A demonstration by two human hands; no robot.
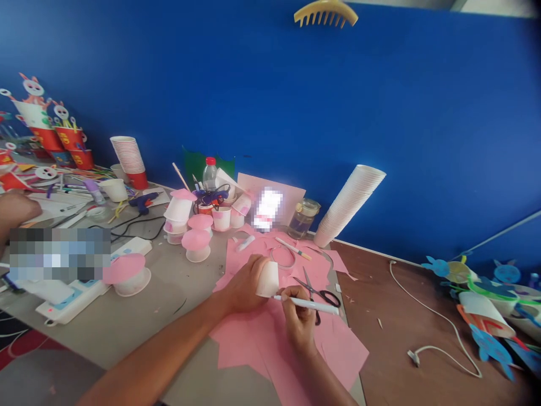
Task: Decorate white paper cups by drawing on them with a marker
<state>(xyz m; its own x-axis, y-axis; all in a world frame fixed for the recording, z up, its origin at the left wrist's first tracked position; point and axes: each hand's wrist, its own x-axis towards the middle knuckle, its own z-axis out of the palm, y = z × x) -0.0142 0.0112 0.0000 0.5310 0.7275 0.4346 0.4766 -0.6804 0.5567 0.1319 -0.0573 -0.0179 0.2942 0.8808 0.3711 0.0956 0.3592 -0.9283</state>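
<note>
My left hand is closed around a small white paper cup, holding it on its side over sheets of pink paper. My right hand grips a white pen or marker, its tip touching the cup's lower edge. Black-handled scissors lie on the pink paper just right of my right hand.
A leaning stack of white cups, a glass jar, a water bottle, pink-topped cups, a glue gun and a power strip fill the grey table. A white cable lies on brown surface. Another person's hand shows far left.
</note>
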